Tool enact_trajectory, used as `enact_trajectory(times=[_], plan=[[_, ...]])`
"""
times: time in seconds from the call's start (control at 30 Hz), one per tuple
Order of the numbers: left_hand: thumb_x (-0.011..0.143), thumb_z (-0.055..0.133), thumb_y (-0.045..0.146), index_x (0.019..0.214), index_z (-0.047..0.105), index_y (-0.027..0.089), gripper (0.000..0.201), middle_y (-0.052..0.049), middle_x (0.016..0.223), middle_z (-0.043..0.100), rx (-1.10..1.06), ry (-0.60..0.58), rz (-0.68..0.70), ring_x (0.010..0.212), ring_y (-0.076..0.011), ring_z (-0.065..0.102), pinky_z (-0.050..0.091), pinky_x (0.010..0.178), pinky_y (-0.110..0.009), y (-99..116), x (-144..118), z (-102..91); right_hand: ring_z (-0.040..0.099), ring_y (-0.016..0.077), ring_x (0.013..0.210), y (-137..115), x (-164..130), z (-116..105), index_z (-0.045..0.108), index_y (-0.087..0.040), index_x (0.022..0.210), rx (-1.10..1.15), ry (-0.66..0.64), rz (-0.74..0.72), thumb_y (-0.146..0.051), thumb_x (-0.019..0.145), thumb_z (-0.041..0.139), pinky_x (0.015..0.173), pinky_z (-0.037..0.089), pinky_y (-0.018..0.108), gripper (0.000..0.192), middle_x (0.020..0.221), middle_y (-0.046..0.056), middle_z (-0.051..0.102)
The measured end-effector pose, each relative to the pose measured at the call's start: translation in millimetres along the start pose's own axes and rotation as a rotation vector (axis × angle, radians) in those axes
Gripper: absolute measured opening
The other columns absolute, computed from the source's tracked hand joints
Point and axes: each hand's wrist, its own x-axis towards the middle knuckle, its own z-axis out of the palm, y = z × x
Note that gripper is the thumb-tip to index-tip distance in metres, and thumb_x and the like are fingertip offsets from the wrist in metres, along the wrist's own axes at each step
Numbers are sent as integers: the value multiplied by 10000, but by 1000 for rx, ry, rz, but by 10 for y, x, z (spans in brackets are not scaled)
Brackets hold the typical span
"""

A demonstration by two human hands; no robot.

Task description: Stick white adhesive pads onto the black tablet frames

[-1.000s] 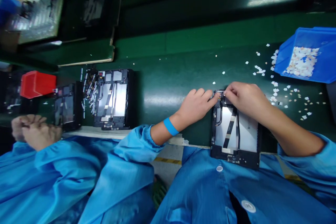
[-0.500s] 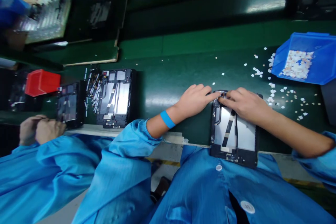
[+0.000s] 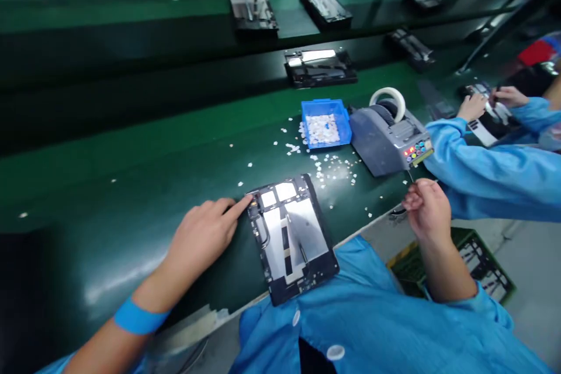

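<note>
An opened tablet chassis [image 3: 291, 236] with silver plates and black flex strips lies on the green bench at its near edge. My left hand [image 3: 204, 234] rests flat beside it, the index finger touching its upper left corner. My right hand [image 3: 427, 207] is off to the right, over the bench edge, fingers curled near the front of a grey tape dispenser [image 3: 388, 134]. Whether it pinches a small piece I cannot tell.
A blue bin [image 3: 326, 123] of white scraps stands behind the tablet, with several scraps strewn around it. A co-worker's blue sleeve [image 3: 491, 172] and hands work at the right. More tablet chassis [image 3: 319, 67] sit on the far conveyor. A green crate [image 3: 477, 266] is on the floor.
The view has swung to the right. My right hand left the tablet's top edge and moved right toward the tape dispenser. My left hand stays at the tablet's corner.
</note>
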Motion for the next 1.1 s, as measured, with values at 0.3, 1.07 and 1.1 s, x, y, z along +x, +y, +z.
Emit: enact_trajectory(times=[0.3, 1.07, 1.1], plan=[[1061, 401, 293, 1377, 693, 180, 445, -125, 1072, 786, -8, 150, 25, 920, -309, 715, 533, 800, -426, 103, 78, -136, 522, 74, 513, 109, 807, -329, 621, -211, 882, 168, 42, 308, -509, 659, 892, 398, 335, 168, 461, 749, -21, 674], [922, 698, 353, 922, 654, 177, 181, -10, 854, 668, -1696, 296, -584, 778, -126, 613, 494, 739, -250, 848, 78, -83, 668, 165, 622, 248, -798, 1540, 777, -213, 999, -226, -857, 11, -429, 988, 637, 600, 534, 300, 257, 792, 23, 763], [926, 692, 349, 914, 658, 180, 173, -5, 844, 665, -1653, 325, -610, 768, -123, 601, 482, 732, -247, 749, 20, -89, 702, 179, 690, 260, -744, 1544, 782, -221, 1042, -290, -875, -99, -405, 1005, 620, 657, 555, 317, 248, 876, 34, 790]])
